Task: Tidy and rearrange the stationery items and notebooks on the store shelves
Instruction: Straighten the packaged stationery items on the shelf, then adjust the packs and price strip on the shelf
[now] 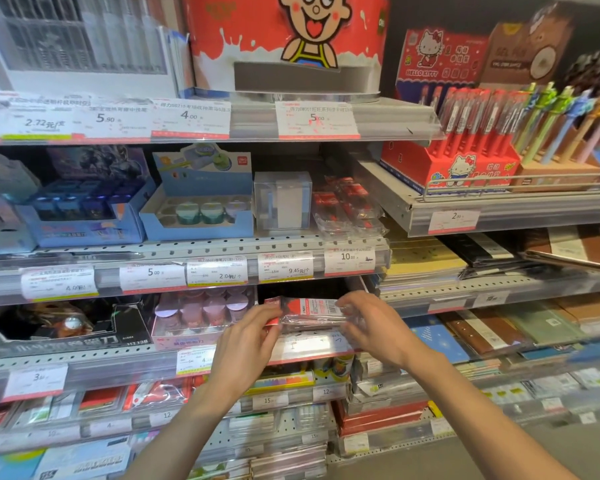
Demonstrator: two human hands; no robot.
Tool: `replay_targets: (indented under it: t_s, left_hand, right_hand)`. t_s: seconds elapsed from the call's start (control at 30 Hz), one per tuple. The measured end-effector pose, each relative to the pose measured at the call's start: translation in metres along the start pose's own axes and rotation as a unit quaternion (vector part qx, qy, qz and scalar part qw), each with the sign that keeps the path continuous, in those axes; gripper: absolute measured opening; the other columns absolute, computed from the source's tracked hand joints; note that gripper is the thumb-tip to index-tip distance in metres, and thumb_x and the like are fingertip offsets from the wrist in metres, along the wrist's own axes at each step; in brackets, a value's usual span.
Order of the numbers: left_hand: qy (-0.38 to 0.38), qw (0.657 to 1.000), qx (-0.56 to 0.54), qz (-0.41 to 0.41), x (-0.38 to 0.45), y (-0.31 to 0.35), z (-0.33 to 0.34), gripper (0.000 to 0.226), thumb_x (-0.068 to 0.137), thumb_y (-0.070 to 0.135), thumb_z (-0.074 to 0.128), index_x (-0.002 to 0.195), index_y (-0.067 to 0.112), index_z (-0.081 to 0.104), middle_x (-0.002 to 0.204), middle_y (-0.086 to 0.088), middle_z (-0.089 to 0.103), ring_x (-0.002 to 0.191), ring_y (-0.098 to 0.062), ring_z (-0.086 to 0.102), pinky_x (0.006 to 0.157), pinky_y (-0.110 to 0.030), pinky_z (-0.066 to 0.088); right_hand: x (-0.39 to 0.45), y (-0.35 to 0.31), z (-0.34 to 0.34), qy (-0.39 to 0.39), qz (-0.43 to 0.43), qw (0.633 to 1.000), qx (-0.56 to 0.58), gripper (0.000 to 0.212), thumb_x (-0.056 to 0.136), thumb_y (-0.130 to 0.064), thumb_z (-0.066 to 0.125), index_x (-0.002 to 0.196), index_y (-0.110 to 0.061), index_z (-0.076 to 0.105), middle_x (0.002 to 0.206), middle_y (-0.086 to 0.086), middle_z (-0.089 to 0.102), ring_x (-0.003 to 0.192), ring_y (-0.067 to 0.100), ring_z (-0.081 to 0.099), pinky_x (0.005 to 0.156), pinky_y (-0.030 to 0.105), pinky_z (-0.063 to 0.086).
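Red-and-white flat packet in clear plastic wrap (pixel 309 310) lies with its long axis left to right, barcode label facing up, held over the shelf edge (pixel 305 351). The left hand (pixel 248 336) pinches its left end; the right hand (pixel 371 327) grips its right end. Just left of the left hand stands a pink display box of small round pots (pixel 201 315).

Metal shelf (pixel 222 245) w/ blue box (pixel 201 216), clear box (pixel 283 200), red packs (pixel 347 209)
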State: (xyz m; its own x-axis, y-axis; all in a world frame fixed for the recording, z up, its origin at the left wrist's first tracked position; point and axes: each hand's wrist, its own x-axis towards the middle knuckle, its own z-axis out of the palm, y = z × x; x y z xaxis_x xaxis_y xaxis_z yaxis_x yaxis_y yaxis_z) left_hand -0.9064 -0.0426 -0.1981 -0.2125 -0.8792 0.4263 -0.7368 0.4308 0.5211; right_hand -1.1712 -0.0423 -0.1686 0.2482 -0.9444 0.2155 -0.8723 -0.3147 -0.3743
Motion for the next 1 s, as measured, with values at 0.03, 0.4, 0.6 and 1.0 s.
replay_targets:
  t_s: [0.03,0.4,0.6,1.0]
  left_hand:
    - [-0.001,1.0,0.001,0.017,-0.002,0.002,-0.006,0.024,0.096,0.037,0.058,0.118,0.03,0.065,0.124,0.019,0.062,0.075,0.0,0.065,0.072,-0.03,0.056]
    - [0.093,0.978,-0.046,0.182,0.001,0.043,-0.063,0.023,0.095,0.029,0.062,0.115,0.019,0.068,0.115,0.012,0.066,0.095,-0.004,0.066,0.075,-0.027,0.057]
    - [0.133,0.968,-0.059,0.206,0.035,0.065,-0.081,0.025,0.096,0.026,0.061,0.117,0.015,0.069,0.116,0.008,0.067,0.095,-0.008,0.066,0.076,-0.024,0.055]
    - [0.143,0.971,0.102,0.165,0.112,0.072,-0.088,0.036,0.091,0.021,0.063,0.127,0.014,0.06,0.138,-0.007,0.052,0.125,-0.029,0.046,0.099,-0.046,0.044]
  right_hand:
    - [-0.004,-0.001,-0.005,-0.005,-0.001,1.0,0.004,0.037,0.094,-0.03,0.063,0.129,-0.026,0.054,0.125,-0.01,0.057,0.114,0.006,0.052,0.096,0.022,0.043]
    - [-0.044,-0.039,-0.094,-0.002,0.011,0.994,0.104,0.025,0.088,-0.04,0.071,0.11,-0.04,0.058,0.115,-0.024,0.058,0.104,-0.006,0.055,0.086,0.016,0.048]
    - [-0.046,-0.052,-0.127,0.066,-0.013,0.989,0.13,0.022,0.086,-0.04,0.07,0.105,-0.037,0.06,0.111,-0.02,0.061,0.107,0.005,0.058,0.08,0.023,0.049]
    - [-0.008,-0.06,-0.134,0.313,0.053,0.947,-0.038,0.024,0.09,-0.039,0.066,0.104,-0.02,0.06,0.096,-0.007,0.053,0.086,0.014,0.052,0.073,0.028,0.037]
